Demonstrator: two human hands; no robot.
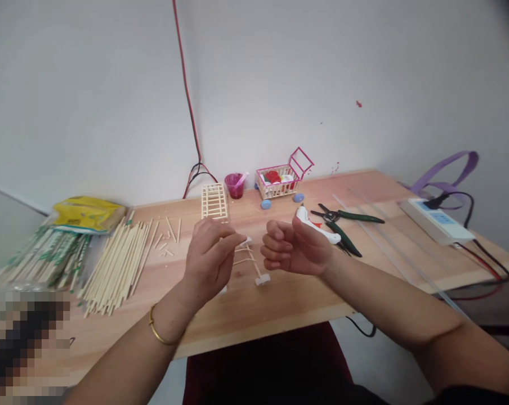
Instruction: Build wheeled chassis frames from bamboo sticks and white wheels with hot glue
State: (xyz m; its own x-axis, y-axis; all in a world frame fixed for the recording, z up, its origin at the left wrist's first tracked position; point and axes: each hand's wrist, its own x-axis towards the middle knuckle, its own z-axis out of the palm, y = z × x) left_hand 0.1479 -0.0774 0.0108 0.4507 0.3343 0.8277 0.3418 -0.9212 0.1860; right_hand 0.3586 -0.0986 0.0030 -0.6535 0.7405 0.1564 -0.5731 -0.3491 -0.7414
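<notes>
My left hand (210,256), with a gold bangle on its wrist, hovers over the near part of the table. Its fingers are bent together and point right; whatever they may pinch is hidden. Facing it, my right hand (294,247) is curled into a loose fist, and nothing shows in it. Between and below the two hands lies a small frame of thin wooden sticks (254,260) with white blocks at its corners, partly covered by my left hand. Just behind my right hand is a white glue gun (317,226), partly hidden by it.
Green-handled pruning shears (351,216) lie right of centre, near a power strip (438,221) and clear rods. At left are bundled sticks (117,267) and a yellow packet (88,214). Along the wall stand a ladder-like stick frame (214,201), a purple cup (236,187) and a stick basket (278,183).
</notes>
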